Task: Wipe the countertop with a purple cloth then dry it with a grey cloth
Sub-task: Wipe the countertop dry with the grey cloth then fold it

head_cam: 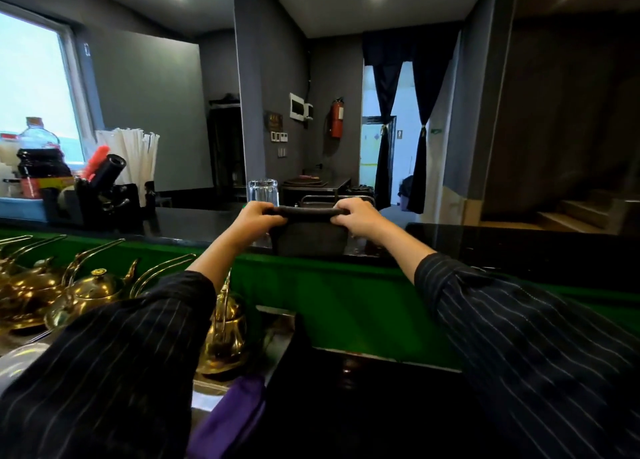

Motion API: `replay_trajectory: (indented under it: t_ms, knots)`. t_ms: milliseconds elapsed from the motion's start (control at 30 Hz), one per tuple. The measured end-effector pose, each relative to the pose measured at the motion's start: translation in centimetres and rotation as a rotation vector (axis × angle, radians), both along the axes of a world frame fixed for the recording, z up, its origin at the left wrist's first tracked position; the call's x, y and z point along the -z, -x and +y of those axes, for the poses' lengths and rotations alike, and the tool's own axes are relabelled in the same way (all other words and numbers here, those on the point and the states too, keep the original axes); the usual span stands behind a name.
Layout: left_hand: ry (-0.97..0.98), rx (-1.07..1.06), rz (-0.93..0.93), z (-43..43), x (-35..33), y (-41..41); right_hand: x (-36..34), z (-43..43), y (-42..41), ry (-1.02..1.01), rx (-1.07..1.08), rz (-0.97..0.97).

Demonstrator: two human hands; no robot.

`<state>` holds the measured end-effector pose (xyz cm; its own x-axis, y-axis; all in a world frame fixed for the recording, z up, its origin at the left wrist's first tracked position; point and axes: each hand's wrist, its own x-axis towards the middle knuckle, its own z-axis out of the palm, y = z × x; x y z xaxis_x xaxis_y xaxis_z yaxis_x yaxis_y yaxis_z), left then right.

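Note:
A grey cloth (pixel 308 232) hangs between my two hands above the dark raised countertop (pixel 194 221). My left hand (pixel 258 221) grips its top left corner and my right hand (pixel 356 218) grips its top right corner, with the upper edge bunched into a roll between them. The cloth's lower edge reaches down to the countertop. A purple cloth (pixel 230 420) lies crumpled at the bottom of the view, near my left sleeve, on the lower steel work surface.
A clear glass (pixel 263 192) stands on the counter just behind my left hand. At the far left are a black holder with straws (pixel 128 161) and bottles (pixel 40 157). Several brass teapots (pixel 93 289) sit lower left. A green strip (pixel 329 296) runs below the counter.

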<state>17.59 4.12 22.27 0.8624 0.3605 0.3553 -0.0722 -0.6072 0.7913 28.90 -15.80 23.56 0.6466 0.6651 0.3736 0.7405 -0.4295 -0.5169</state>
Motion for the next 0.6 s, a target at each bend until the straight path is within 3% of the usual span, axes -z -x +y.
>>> replay_trajectory:
  t_ms: [133,233,467,600]
  knots:
    - [0.262,0.130,-0.005,-6.4,-1.1,-0.4,-1.4,-6.1,1.1,-0.107,0.067,0.088]
    - [0.344,0.211,-0.002,-11.5,-1.5,-1.4,-1.9,-11.8,1.8,-0.153,0.110,0.146]
    - [0.401,0.417,0.092,-24.4,-1.5,-4.6,-1.6,-25.8,1.6,-0.180,0.276,0.120]
    - [0.282,0.466,0.098,-33.1,-1.0,-7.1,-0.9,-33.7,0.0,-0.190,0.387,0.039]
